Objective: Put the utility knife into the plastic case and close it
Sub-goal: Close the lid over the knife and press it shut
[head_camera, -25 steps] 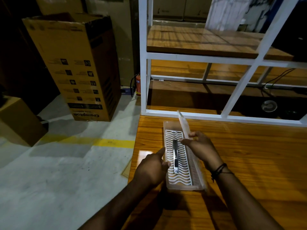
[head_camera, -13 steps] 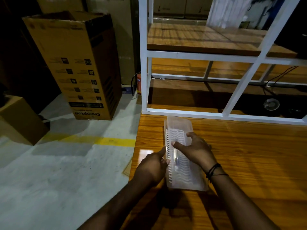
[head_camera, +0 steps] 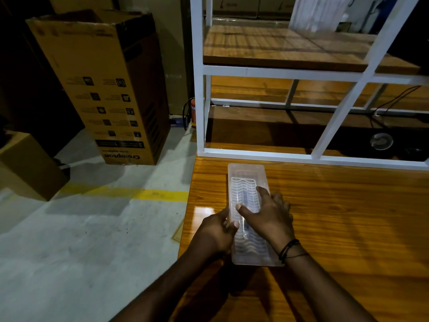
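A clear plastic case [head_camera: 246, 176] with a white wavy insert lies lengthwise near the left edge of the wooden table [head_camera: 348, 217]. Its lid is down flat over the base. The utility knife [head_camera: 245, 198] shows dimly through the lid as a dark strip along the middle, partly hidden by my fingers. My right hand [head_camera: 267, 214] rests flat on top of the lid, fingers spread. My left hand [head_camera: 218, 231] holds the case's left edge, with the thumb on the lid.
A white metal shelf frame [head_camera: 255, 154] with wooden boards stands just behind the table. To the left the table ends over a concrete floor with a yellow line [head_camera: 148, 195]. A tall cardboard box [head_camera: 104, 87] and a smaller one [head_camera: 25, 166] stand there.
The lid, upright a second ago in my right hand, has swung down over the knife and lies flat. My right hand has moved onto the lid; my left hand stays at the left edge.
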Demonstrator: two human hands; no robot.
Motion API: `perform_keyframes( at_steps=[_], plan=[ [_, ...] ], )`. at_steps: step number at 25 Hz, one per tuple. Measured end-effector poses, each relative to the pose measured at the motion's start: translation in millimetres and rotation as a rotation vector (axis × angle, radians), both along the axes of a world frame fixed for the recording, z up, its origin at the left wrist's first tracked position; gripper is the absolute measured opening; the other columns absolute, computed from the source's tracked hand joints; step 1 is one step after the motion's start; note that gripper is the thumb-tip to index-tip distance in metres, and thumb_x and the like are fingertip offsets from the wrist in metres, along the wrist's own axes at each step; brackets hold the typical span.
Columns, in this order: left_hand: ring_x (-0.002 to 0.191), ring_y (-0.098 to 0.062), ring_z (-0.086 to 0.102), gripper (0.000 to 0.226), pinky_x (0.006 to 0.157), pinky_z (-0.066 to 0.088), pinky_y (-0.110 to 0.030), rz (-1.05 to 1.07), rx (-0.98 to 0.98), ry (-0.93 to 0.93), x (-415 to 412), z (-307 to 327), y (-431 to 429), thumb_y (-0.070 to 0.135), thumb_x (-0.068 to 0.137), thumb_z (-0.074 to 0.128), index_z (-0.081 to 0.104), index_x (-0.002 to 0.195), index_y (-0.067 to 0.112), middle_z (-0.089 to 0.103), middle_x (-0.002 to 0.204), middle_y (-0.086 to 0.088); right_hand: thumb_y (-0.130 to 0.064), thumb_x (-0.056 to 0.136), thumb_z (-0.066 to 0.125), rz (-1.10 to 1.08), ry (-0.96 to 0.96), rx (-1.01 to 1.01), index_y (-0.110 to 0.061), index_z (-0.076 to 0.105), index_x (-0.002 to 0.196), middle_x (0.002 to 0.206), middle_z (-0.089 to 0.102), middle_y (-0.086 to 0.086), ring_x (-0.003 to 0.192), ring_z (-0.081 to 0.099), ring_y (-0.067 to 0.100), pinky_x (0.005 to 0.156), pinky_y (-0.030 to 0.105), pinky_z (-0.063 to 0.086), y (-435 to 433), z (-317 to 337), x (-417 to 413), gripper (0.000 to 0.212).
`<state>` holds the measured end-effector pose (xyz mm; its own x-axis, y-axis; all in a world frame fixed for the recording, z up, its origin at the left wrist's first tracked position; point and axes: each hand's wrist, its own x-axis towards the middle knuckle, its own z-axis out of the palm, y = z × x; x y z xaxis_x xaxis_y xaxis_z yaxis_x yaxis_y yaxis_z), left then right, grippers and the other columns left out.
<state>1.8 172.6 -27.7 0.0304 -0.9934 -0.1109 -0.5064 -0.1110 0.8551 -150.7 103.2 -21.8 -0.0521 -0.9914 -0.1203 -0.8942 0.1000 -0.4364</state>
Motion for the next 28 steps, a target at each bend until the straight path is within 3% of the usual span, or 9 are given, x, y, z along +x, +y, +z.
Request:
perform_keyframes(
  at_steps=[5,8,15,17,19,21,23,25,28],
  plan=[
    [0.071,-0.019,0.064,0.061,0.068,0.058,-0.034,-0.058,0.215,0.204,5.0,6.1,0.8,0.026,0.097,0.069,0.043,0.150,0.040,0.058,0.088,0.003,-0.077,0.082,0.052,0.004,0.007,-0.044,-0.036,0.025,0.156,0.161,0.026,0.011,0.143,0.027,0.038,0.109,0.052,0.038,8.6,-6.4,3.9,0.089],
    [0.094,-0.033,0.073,0.084,0.084,0.062,-0.046,-0.186,0.318,0.309,17.2,10.8,0.5,0.016,0.088,0.081,0.035,0.151,0.047,0.067,0.105,-0.013,-0.077,0.084,0.047,0.006,0.021,-0.094,-0.034,0.024,0.157,0.160,0.027,0.012,0.142,0.027,0.038,0.106,0.050,0.042,12.4,-10.4,5.2,0.088],
    [0.104,-0.028,0.071,0.108,0.092,0.061,-0.046,-0.247,0.320,0.174,21.0,6.0,-4.7,0.021,0.087,0.082,0.008,0.161,0.046,0.068,0.118,-0.012,-0.076,0.087,0.043,0.019,0.090,-0.171,-0.029,0.027,0.157,0.155,0.034,0.017,0.135,0.034,0.038,0.103,0.047,0.044,15.4,-14.8,7.9,0.086],
    [0.097,-0.024,0.070,0.122,0.089,0.061,-0.039,-0.268,0.331,0.080,20.1,8.3,-9.3,0.021,0.085,0.083,-0.011,0.160,0.041,0.061,0.133,-0.013,-0.076,0.088,0.039,0.028,0.124,-0.176,-0.027,0.026,0.158,0.156,0.033,0.019,0.133,0.035,0.038,0.103,0.047,0.044,16.9,-14.8,8.9,0.086],
    [0.119,-0.030,0.062,0.131,0.096,0.056,-0.038,-0.348,0.310,-0.132,17.0,15.1,-18.7,0.029,0.082,0.086,-0.019,0.159,0.040,0.032,0.161,-0.014,-0.075,0.090,0.035,0.046,0.142,-0.168,-0.026,0.023,0.159,0.161,0.026,0.018,0.136,0.033,0.038,0.106,0.048,0.042,17.2,-14.2,9.7,0.085],
    [0.149,-0.040,0.030,0.135,0.115,0.043,-0.047,-0.407,0.333,-0.380,16.0,24.1,-33.0,0.042,0.075,0.089,-0.018,0.159,0.041,-0.005,0.171,-0.005,-0.072,0.093,0.031,0.081,0.151,-0.159,-0.024,0.019,0.160,0.168,0.015,0.014,0.145,0.025,0.037,0.113,0.049,0.036,16.6,-13.5,10.5,0.084],
    [0.157,-0.041,-0.008,0.139,0.124,0.024,-0.058,-0.434,0.347,-0.610,17.0,32.0,-47.2,0.056,0.068,0.088,-0.016,0.159,0.042,-0.030,0.168,0.004,-0.069,0.096,0.029,0.124,0.158,-0.169,-0.020,0.019,0.160,0.170,0.012,0.008,0.154,0.010,0.034,0.120,0.049,0.025,15.9,-12.1,12.5,0.082],
    [0.154,-0.039,-0.024,0.141,0.123,0.013,-0.061,-0.468,0.275,-0.800,16.6,34.2,-57.8,0.062,0.065,0.087,-0.014,0.161,0.037,-0.036,0.165,0.007,-0.063,0.098,0.032,0.158,0.181,-0.201,-0.013,0.026,0.158,0.169,0.019,0.009,0.157,0.003,0.031,0.123,0.049,0.019,14.0,-9.6,13.1,0.078],
    [0.151,-0.039,-0.031,0.141,0.125,-0.001,-0.056,-0.527,0.217,-0.880,16.5,34.2,-72.2,0.062,0.065,0.087,-0.008,0.163,0.026,-0.030,0.168,0.004,-0.049,0.099,0.043,0.219,0.245,-0.325,-0.003,0.053,0.139,0.154,0.046,0.017,0.155,0.020,0.033,0.119,0.049,0.029,5.0,-3.0,9.0,0.062]
  ],
)
